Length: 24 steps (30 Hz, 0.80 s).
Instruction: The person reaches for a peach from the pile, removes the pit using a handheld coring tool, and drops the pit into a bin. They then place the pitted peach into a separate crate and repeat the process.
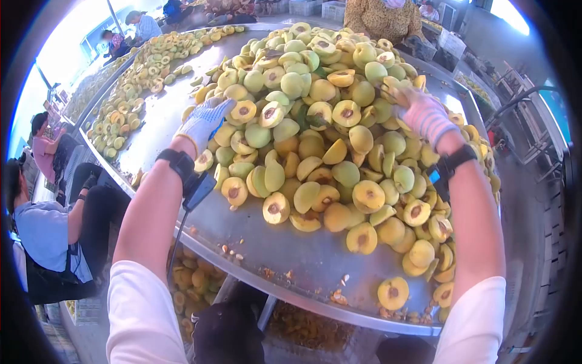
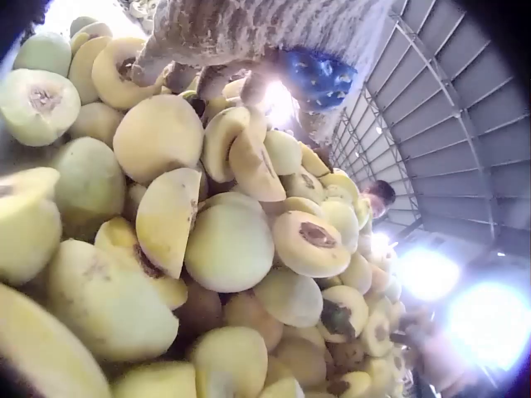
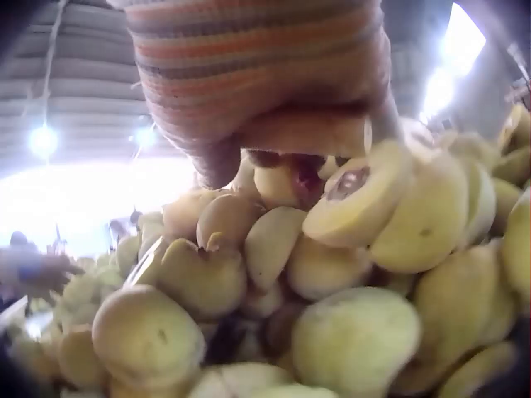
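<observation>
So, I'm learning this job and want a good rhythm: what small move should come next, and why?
Probably the left hand should pick up the half beside it: that half lies within easy reach, its dark middle shows, and the right hand grips what looks like a tool handle.

Your head camera looks forward and down across the table (image 1: 251, 235); your 2 wrist cameras look closely past your left hand (image 1: 204, 121) and right hand (image 1: 428, 115). All 3 share the fruit pile (image 1: 362, 139).
</observation>
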Motion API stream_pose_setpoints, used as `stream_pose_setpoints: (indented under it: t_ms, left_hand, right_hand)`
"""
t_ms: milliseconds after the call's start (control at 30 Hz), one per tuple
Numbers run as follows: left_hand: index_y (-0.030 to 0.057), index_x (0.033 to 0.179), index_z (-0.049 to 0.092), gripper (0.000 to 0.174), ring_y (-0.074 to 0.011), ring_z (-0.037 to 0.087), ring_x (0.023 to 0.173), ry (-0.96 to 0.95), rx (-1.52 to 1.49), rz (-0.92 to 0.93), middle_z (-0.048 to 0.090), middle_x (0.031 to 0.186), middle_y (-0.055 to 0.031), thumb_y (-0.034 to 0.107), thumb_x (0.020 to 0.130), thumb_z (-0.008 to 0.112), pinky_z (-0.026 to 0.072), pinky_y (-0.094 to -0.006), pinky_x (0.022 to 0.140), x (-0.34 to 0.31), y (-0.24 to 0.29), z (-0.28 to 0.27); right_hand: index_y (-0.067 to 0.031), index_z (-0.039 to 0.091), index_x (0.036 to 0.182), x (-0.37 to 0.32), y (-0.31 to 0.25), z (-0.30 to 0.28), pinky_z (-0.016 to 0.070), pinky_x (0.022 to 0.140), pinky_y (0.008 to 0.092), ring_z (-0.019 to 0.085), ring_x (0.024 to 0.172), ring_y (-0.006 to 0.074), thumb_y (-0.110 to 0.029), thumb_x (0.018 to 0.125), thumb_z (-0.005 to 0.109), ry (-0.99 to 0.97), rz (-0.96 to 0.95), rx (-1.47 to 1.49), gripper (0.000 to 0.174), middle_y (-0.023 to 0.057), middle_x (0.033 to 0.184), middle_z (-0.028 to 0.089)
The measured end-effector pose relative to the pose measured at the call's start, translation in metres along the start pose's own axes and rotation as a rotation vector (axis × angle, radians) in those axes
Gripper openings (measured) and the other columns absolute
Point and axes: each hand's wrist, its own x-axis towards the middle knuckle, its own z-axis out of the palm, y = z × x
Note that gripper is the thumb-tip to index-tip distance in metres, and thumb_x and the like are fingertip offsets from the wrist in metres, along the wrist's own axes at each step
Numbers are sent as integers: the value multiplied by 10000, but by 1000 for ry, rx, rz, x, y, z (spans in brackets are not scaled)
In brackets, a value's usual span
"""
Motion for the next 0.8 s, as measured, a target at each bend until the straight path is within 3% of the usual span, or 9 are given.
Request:
stream_pose_setpoints:
  t_ms: [100, 167, 233, 433, 533, 633, 700, 733, 800]
  left_hand:
    - [158, 1412, 465, 583, -274, 469, 1292, 45, -315, -142, 420, 1452, -120, 376, 903, 649, 408, -359, 1059, 31, 2, 11]
    - [69, 1408, 461, 695, -258, 496, 1275, 89, 365, 247, 517, 1374, -140, 489, 885, 647, 408, -338, 1046, 43, -30, 18]
    - [47, 1399, 466, 738, -262, 518, 1255, 82, -108, -177, 565, 1326, -153, 533, 873, 643, 411, -337, 1036, 39, 13, 29]
    - [129, 1485, 398, 835, -292, 542, 1245, -51, 27, -152, 567, 1346, -183, 583, 837, 664, 429, -351, 1026, 14, 25, 51]
    - [153, 1486, 401, 831, -315, 578, 1197, -205, 22, -96, 579, 1320, -208, 598, 835, 662, 451, -363, 1003, -18, 50, 62]
    - [164, 1467, 427, 790, -327, 588, 1175, -347, -94, 15, 594, 1285, -217, 567, 836, 680, 451, -366, 1000, -49, 76, 70]
    - [158, 1455, 441, 755, -321, 589, 1173, -428, 37, 28, 601, 1276, -210, 529, 845, 689, 451, -363, 1004, -74, 106, 82]
    - [155, 1448, 448, 738, -318, 590, 1172, -462, 99, 34, 604, 1272, -206, 510, 849, 693, 451, -362, 1006, -83, 118, 84]
    - [119, 1438, 457, 663, -275, 560, 1224, -520, 95, 172, 593, 1312, -178, 385, 881, 695, 425, -358, 1044, -86, 121, 85]
  right_hand:
    - [-121, 595, 1237, 37, -7, 24, 473, 947, 460, 599, 1112, 384, -416, 861, 652, -26, 65, 99, 482, 180, 1193, 650]
    - [-133, 593, 1251, 51, -8, 38, 475, 945, 456, 603, 1109, 382, -418, 860, 641, -76, 76, 81, 486, 189, 1190, 652]
    - [-150, 589, 1268, 57, -19, 42, 478, 942, 452, 610, 1100, 381, -417, 863, 624, -143, 38, 11, 486, 194, 1178, 657]
    - [-123, 617, 1224, 35, -44, 44, 500, 908, 445, 624, 1059, 384, -277, 847, 596, -489, -37, -42, 408, 201, 1107, 678]
    - [-101, 619, 1199, 6, -49, 60, 514, 875, 446, 632, 1025, 393, -219, 824, 636, -414, -133, 286, 393, 192, 1106, 678]
    - [-88, 630, 1183, -26, -45, 51, 520, 859, 450, 642, 1020, 387, -265, 841, 617, -514, -357, 181, 385, 204, 1088, 682]
    - [-84, 628, 1188, -59, -49, 35, 524, 834, 447, 644, 1012, 389, -246, 838, 624, -683, -216, 315, 386, 199, 1076, 686]
    - [-139, 567, 1312, -69, -56, 29, 529, 824, 388, 653, 918, 312, -207, 865, 641, -721, -238, 208, 458, 154, 1082, 690]
    - [-143, 568, 1310, -94, -56, 5, 528, 833, 383, 660, 927, 296, -204, 849, 673, -794, -131, 278, 477, 153, 1070, 692]
